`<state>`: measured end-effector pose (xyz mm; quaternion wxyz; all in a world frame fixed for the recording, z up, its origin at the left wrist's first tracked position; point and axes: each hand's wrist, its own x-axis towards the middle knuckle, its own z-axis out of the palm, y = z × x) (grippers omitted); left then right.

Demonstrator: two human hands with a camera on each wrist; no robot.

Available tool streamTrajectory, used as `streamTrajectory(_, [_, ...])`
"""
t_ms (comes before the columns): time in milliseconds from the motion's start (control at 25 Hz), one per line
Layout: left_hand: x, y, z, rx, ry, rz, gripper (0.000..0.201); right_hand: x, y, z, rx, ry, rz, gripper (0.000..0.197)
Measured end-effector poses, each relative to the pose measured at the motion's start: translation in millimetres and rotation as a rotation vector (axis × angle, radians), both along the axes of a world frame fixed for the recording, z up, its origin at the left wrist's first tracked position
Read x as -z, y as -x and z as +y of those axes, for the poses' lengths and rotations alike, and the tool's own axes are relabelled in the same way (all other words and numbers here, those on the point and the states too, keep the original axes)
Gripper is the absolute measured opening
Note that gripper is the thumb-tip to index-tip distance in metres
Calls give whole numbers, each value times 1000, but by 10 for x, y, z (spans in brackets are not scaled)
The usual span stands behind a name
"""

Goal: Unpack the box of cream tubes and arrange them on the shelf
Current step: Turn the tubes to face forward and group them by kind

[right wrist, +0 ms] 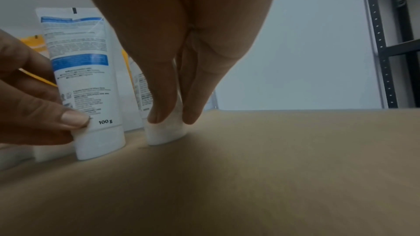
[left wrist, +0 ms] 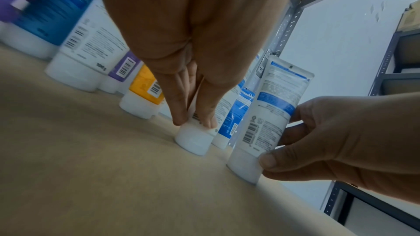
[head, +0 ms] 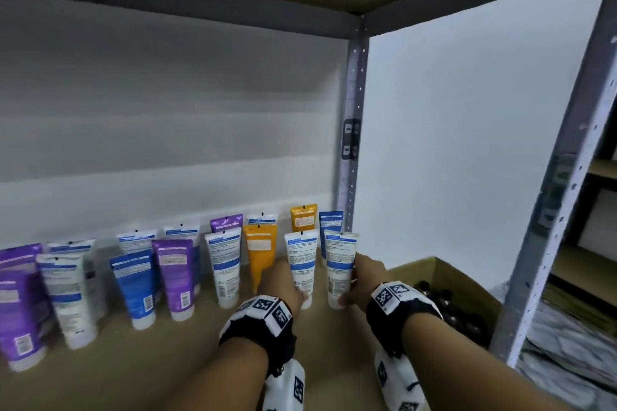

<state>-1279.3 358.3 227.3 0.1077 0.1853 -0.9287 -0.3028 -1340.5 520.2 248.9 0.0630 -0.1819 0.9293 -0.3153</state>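
Two white cream tubes with blue bands stand cap-down on the tan shelf board (head: pixel 160 364). My left hand (head: pixel 299 294) pinches the lower end of the left tube (head: pixel 301 260); in the left wrist view its fingertips (left wrist: pixel 179 119) sit just above the white cap (left wrist: pixel 193 141). My right hand (head: pixel 348 298) grips the right tube (head: pixel 340 264) near its cap, thumb in front and fingers behind. The right wrist view shows the right hand (right wrist: pixel 169 121) pinching that tube's cap (right wrist: pixel 163 135), with the left tube (right wrist: pixel 84 78) beside it. The cardboard box (head: pixel 467 282) sits to the right.
Two rows of upright tubes, purple (head: pixel 175 277), blue (head: pixel 133 284), orange (head: pixel 260 253) and white (head: pixel 223 264), fill the back left of the shelf. A grey slotted post (head: pixel 354 103) stands at the back corner, another post (head: pixel 547 243) at the front right. Dark items lie in the box.
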Motion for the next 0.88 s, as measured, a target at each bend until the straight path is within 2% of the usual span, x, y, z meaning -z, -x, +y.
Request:
streamTrajectory(160, [35, 210, -42, -5, -9, 7, 47, 29, 194, -79, 6, -19, -20, 70])
streamTrajectory(480, [57, 399, -38, -30, 15, 26, 49, 52, 433, -184, 24, -4, -23, 66])
streamTrajectory(640, [60, 405, -32, -60, -31, 38, 50, 60, 478, -162, 12, 41, -55, 69])
streamTrajectory(880, [46, 402, -50, -19, -26, 2, 47, 50, 518, -178, 13, 82, -31, 56])
